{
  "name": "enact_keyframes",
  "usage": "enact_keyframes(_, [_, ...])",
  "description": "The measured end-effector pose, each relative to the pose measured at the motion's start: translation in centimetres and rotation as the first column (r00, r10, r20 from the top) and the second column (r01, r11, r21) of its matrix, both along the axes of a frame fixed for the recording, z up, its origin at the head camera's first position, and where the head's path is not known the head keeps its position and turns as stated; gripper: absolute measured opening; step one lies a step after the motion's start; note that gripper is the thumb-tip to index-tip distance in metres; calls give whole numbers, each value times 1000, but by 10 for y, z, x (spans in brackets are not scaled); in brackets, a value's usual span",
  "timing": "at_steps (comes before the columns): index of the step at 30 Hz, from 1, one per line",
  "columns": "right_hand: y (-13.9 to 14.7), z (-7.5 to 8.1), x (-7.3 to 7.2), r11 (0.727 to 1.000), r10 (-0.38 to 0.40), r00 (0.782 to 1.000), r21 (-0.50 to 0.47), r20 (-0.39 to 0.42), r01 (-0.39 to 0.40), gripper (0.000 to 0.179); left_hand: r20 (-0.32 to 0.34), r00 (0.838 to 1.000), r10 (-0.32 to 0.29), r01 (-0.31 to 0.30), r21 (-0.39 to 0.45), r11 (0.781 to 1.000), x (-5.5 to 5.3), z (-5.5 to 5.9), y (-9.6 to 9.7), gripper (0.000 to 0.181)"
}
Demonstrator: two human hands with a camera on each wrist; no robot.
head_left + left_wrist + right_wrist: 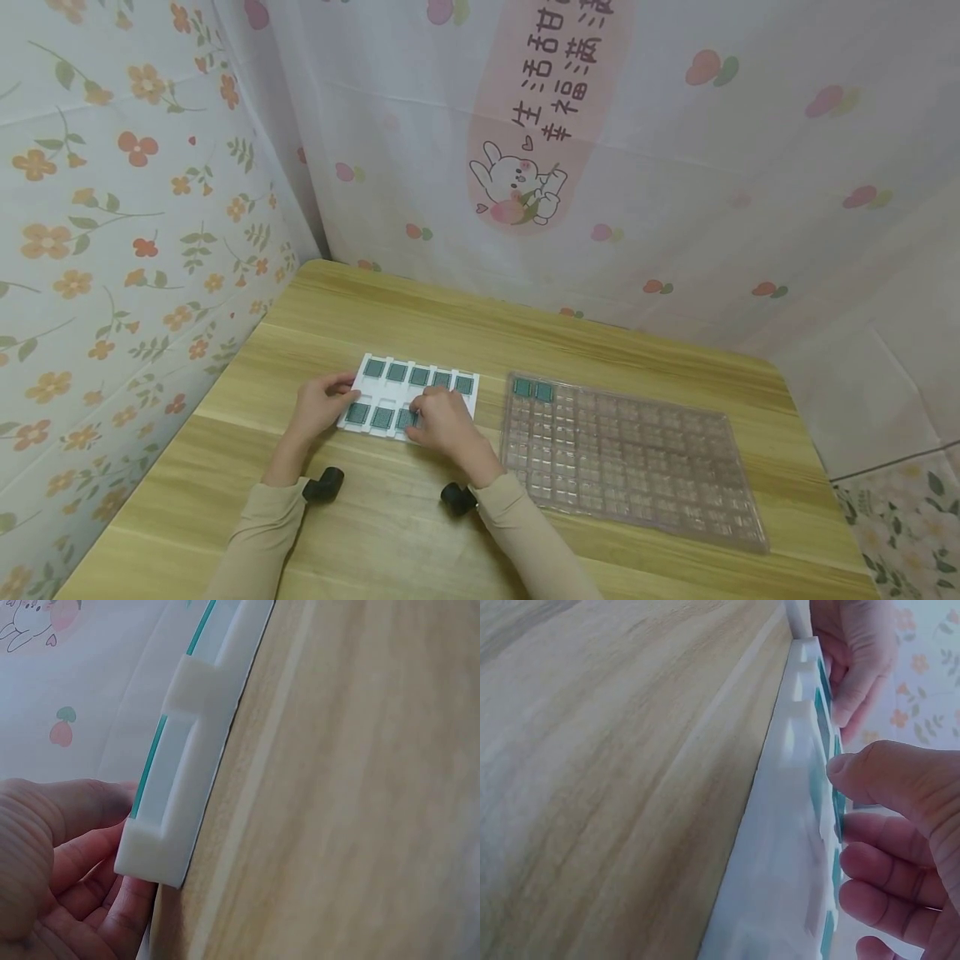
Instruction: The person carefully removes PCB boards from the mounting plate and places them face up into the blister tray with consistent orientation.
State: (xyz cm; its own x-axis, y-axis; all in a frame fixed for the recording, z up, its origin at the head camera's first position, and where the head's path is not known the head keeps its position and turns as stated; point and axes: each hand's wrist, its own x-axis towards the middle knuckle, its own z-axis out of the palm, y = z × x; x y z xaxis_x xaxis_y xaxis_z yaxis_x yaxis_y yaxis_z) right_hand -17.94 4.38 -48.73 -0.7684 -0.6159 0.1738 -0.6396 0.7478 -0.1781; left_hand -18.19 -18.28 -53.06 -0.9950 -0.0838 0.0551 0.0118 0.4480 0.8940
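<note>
A white foam-like tray (380,391) lies on the table with green square chips in two rows. My left hand (318,406) grips its left end; in the left wrist view the thumb lies on top of the tray corner (142,851) with fingers curled beside it. Over the tray's front row is my right hand (450,425). Its thumb and index finger pinch a green chip (407,419) at opposite edges, seen from the side in the right wrist view. The chip seems to sit in or just at its slot. The right hand's other fingers are loosely bent.
To the right lies a large clear plastic tray (617,517) with many small compartments. Two green chips (543,392) sit in its far left corner. Black wrist devices (324,485) are strapped near both sleeves. Patterned curtains (420,150) border the wooden table (375,517).
</note>
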Motion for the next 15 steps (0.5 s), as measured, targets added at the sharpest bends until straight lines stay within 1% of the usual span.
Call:
enact_keyframes(4, [3, 1, -3, 1000, 10, 1000, 6, -12, -10, 25, -4, 1000, 2, -2, 3, 1000, 0, 0, 0, 33])
enact_keyframes(7, [7, 1, -5, 1000, 19, 1000, -15, -22, -19, 25, 2, 1000, 3, -3, 0, 1000, 0, 1, 0, 33])
enact_keyframes(15, [15, 5, -8, 999, 30, 998, -28, -49, -31, 25, 21, 1000, 5, -4, -12, 1000, 0, 1, 0, 33])
